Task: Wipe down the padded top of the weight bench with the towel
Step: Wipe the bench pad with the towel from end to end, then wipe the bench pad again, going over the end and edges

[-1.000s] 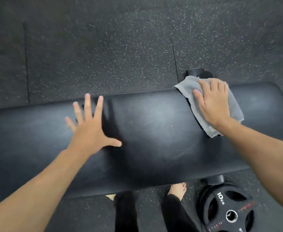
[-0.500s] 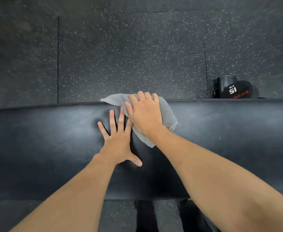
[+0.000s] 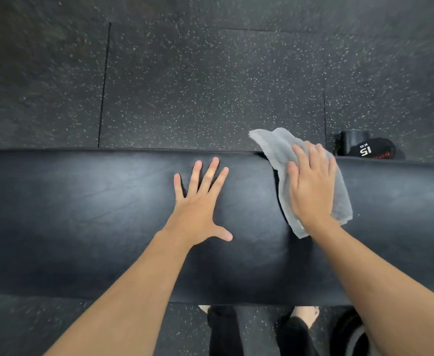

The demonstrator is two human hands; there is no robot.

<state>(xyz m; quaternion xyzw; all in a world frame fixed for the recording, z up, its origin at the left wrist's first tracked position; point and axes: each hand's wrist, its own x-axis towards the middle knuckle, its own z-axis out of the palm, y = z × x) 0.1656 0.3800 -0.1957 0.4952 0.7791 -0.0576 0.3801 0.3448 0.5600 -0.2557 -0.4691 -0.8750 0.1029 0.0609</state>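
The black padded bench top [image 3: 82,214] runs across the whole view from left to right. A grey towel [image 3: 277,147] lies on its far edge, right of centre, one corner hanging past the edge. My right hand [image 3: 310,186] lies flat on the towel and presses it onto the pad. Left of it, my left hand [image 3: 200,204] rests flat on the bare pad with fingers spread, holding nothing. A gap of bare pad separates the two hands.
Speckled black rubber floor tiles [image 3: 198,86] lie beyond the bench. A black 15 kg weight plate [image 3: 364,150] stands behind the bench's far edge at the right. My feet [image 3: 305,314] and another dark plate [image 3: 349,332] show below the near edge.
My right hand has slid the towel to the right along the far edge, away from my left hand, which it was touching half a second ago. The left hand stays planted on the pad.
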